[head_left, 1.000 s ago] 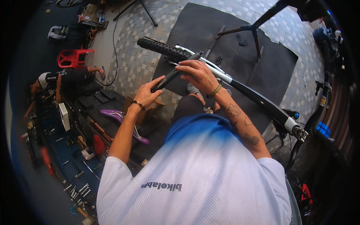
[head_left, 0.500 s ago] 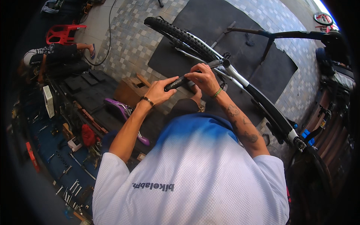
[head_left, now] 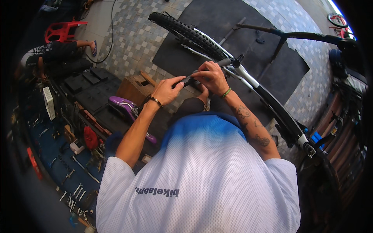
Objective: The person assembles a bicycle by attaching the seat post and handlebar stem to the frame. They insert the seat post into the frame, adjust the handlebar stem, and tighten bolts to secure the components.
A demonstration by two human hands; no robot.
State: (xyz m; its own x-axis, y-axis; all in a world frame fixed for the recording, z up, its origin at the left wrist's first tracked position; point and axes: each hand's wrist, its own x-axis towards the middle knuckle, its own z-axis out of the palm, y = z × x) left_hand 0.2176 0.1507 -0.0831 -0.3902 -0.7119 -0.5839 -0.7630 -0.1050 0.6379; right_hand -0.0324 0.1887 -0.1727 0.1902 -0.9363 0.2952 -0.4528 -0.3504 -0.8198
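Note:
A dark bicycle seatpost [head_left: 224, 62] with a clamp-like head at its far right end is held slantwise between my hands. My left hand [head_left: 166, 92] is closed on its near left end, thumb along the tube. My right hand [head_left: 211, 76] pinches the tube around the middle, and its fingers hide part of it. Beyond the post, a white and black bicycle frame [head_left: 248, 77] runs diagonally, with a knobby-tyred wheel [head_left: 186, 35] at its far left.
A black mat [head_left: 291, 66] covers part of the tiled floor. To my left are a wooden box [head_left: 134, 91], a purple saddle-like thing [head_left: 122, 104] and several wrenches [head_left: 77, 192]. Another person [head_left: 58, 49] is near a red plastic chair [head_left: 62, 31] at the far left.
The seatpost has turned in my hands, so its lettering no longer shows plainly. My left hand has shifted slightly up and right along the tube.

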